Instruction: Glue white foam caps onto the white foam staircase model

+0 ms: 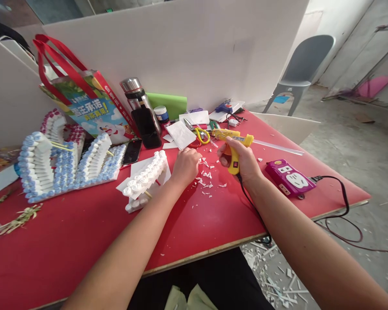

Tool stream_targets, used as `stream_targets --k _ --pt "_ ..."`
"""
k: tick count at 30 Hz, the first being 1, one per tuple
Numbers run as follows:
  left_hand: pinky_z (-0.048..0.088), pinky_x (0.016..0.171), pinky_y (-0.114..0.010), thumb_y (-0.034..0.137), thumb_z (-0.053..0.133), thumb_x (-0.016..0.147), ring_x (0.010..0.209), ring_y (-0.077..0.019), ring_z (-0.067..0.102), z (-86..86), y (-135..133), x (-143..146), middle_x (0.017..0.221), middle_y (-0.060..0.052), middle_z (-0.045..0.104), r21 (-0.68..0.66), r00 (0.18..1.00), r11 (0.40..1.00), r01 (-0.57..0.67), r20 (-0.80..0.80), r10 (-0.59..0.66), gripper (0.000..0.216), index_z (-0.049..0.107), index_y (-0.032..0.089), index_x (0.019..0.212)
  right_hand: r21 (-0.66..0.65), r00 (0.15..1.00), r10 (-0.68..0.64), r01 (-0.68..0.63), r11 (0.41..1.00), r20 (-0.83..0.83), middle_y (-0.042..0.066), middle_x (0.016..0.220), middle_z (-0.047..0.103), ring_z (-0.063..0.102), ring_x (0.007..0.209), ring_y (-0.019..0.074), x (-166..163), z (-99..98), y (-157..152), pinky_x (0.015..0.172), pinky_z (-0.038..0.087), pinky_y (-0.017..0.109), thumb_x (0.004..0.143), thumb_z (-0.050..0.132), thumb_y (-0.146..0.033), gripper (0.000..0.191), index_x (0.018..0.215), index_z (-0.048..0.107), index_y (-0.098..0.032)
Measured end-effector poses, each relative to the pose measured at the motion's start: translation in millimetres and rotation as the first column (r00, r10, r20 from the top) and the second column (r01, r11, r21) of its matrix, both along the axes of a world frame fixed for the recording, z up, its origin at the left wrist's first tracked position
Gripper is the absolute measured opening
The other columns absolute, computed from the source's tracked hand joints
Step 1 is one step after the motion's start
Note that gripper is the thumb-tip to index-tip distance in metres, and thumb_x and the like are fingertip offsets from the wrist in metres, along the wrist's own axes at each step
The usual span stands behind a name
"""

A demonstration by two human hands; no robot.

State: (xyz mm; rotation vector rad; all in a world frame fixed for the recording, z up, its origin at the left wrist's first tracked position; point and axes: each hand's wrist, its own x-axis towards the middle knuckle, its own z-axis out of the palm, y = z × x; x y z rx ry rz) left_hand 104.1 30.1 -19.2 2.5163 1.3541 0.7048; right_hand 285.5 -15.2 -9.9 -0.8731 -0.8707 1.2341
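Note:
My right hand [245, 162] is wrapped round the handle of a yellow hot glue gun [234, 160], its nozzle towards the left. A long clear glue stick [280, 147] extends from behind the gun. My left hand [186, 165] rests low over the red table, fingers curled down; whatever they pinch, if anything, is hidden. Small white scraps [208, 175] lie scattered between the hands. Left of my left hand stands a white craft piece [146, 175] with rows of rolled white tips and a thin stick. Yellow-handled scissors [203, 135] lie just beyond my left hand.
A purple power strip [289, 177] with a black cord sits at the right. Blue-and-white craft pieces [64, 168], a shopping bag [93, 107], a steel flask [139, 97] and a phone [132, 152] occupy the left. A grey chair [305, 64] stands beyond the table.

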Motion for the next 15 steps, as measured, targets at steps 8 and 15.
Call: stream_targets --k 8,15 --pt "0.057 0.085 -0.027 0.014 0.071 0.084 0.085 -0.0128 0.070 15.2 -51.6 -19.9 0.096 -0.005 0.073 -0.654 0.390 0.536 0.533 0.753 0.531 0.030 0.073 0.016 0.114 0.009 1.000 0.006 -0.006 1.000 0.024 0.004 0.067 0.064 0.049 0.046 0.0105 -0.2 1.9 -1.9 0.042 0.038 0.027 0.086 0.065 -0.049 0.035 0.068 0.064 -0.020" --pt "0.057 0.075 -0.014 0.004 0.065 0.086 0.083 -0.0095 0.070 10.1 -61.4 -35.1 0.096 -0.008 0.074 -0.628 0.271 0.402 0.666 0.706 0.655 0.023 0.077 0.009 0.105 -0.019 0.999 0.000 0.000 1.000 0.039 0.002 0.067 0.064 0.049 0.045 0.0094 -0.9 0.0 -0.1 0.043 0.037 0.026 0.084 0.066 -0.049 0.033 0.067 0.062 -0.021"
